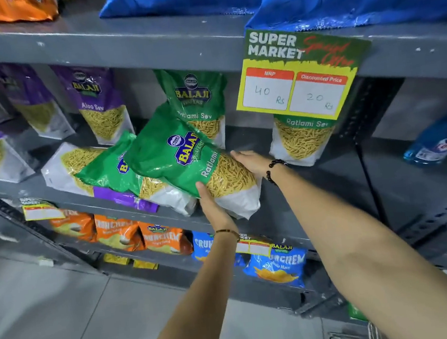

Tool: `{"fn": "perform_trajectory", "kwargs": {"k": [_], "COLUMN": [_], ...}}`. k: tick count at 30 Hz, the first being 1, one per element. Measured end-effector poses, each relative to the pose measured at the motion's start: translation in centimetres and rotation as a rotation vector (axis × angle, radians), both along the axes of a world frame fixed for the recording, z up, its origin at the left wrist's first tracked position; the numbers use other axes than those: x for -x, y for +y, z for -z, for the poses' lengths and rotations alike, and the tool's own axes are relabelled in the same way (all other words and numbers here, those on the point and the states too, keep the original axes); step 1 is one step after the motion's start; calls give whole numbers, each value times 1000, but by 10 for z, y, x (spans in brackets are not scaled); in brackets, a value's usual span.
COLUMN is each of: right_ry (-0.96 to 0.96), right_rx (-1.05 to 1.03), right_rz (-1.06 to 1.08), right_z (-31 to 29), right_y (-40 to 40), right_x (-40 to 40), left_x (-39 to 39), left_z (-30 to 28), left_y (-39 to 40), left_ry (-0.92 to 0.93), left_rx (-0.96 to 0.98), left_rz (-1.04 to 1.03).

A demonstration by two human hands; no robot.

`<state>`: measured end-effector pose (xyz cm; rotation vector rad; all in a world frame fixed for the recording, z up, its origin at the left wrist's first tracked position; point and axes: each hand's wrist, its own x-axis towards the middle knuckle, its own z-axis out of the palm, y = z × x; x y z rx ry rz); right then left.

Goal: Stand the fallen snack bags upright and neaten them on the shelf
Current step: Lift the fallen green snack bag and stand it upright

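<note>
1. Nearest, both bare forearms reach up toward the grey metal shelf [315, 187]; the left wrist wears a thin bracelet, the right a dark bead bracelet.
2. The left hand [210, 203] presses its grip against the lower front edge of a tilted green bag [185, 156], thumb on the face of the pack. The right hand [250, 161] lies flat against the bag's right side, fingers tucked behind it, so both hands hold this one bag.
3. That bag reads "BALAJI WAFERS" and "Ratlami", its clear window showing yellow sev; it leans left, with its white bottom hanging past the shelf lip.
4. Just left of it, a second green bag [112, 170] lies fallen on a flat purple-and-white bag [68, 169].
5. Further back an upright green bag [195, 95] reads "BALAJI Ratlami Sev", and a purple bag [96, 100] reads "BALAJI Aloo Sev".
6. To the right, another standing bag [301, 142] marked "Ratlami Sev" sits partly behind a price card [300, 73]: "SUPER MARKET", "MRP 40 Rs", "Discounted Price 20 Rs".
7. Below, orange bags [118, 230] and blue bags [279, 265] read "CRUNCHEM".
</note>
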<state>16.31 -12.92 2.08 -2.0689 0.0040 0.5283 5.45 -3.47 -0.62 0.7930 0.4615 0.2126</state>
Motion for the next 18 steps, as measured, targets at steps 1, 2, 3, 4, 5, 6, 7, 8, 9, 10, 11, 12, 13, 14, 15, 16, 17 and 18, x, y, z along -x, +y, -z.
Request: {"fn": "perform_trajectory", "kwargs": {"k": [1,2,3,4,5,6,7,8,9,10,11,12,13,14,15,16,17,18], "right_ry": [0,-3,-6,-2,1,1,-7,-20,-36,-40,-34,-24,-12,-4,-11,-30,-53,-79], "right_rx": [-4,-19,-36,-55,-85,-112,-144,-183,-250,-336,-436,-525,-612,-688,-762,-815,-869,-904], "right_rz": [-8,-3,14,44,82,123,154,179,204,242,292,345,385,416,436,451,473,485], "right_z": [1,1,3,3,4,4,6,6,6,5,6,6,8,7,6,4,2,-2], "right_y": [-1,-2,-5,-8,-12,-17,-24,-29,-35,-38,-41,-43,-43,-40,-37,-32,-28,-24], "right_x": [0,1,3,6,11,18,26,37,49,64,78,93,108,124,139,154,168,184], "left_x": [-1,-1,-1,0,1,3,4,5,9,13,17,24,30,38,47,57,67,77], "left_z": [0,-1,-2,-2,-3,-3,-4,-3,-4,-6,-6,-8,-10,-10,-13,-17,-21,-22], "left_y": [1,3,4,7,10,14,18,22,26,29,34,38,42,46,49,51,54,58], "left_ry": [11,22,28,28,21,27,53,95,130,141,130,99,55,7,-39,-68,-81,-94], "left_rx": [-2,-2,7,15,15,-2,-44,-99,-158,-209,-252,-258,-231,-186,-132,-107,-117,-138], "left_rz": [7,30,62,98,128,147,148,143,140,160,200,251,316,400,485,553,599,641]}}
